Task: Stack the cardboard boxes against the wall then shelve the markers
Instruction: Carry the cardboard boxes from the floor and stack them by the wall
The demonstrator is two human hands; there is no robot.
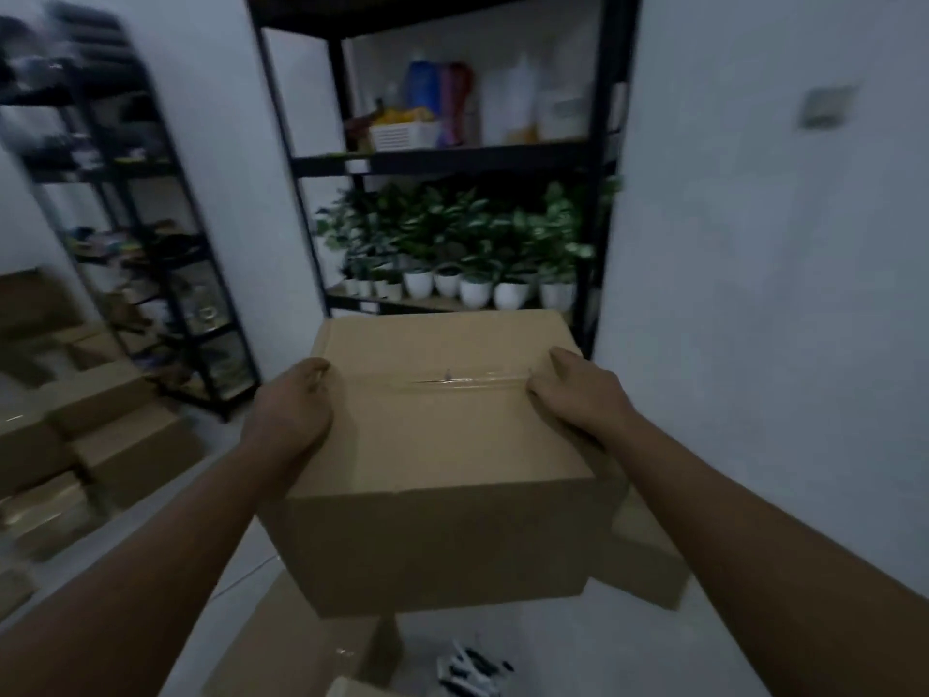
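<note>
cardboard box (442,445) level (taped seam crosswise); left hand (291,410) | right hand (573,394) gripping opposite sides

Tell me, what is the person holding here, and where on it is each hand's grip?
A taped brown cardboard box, carried off the floor. The left hand grips its left top edge, the right hand its right top edge.

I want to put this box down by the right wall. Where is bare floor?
Bare floor lies between the markers and the right wall, below the held box. Left is crowded: a pile of boxes beside the left rack.
</note>
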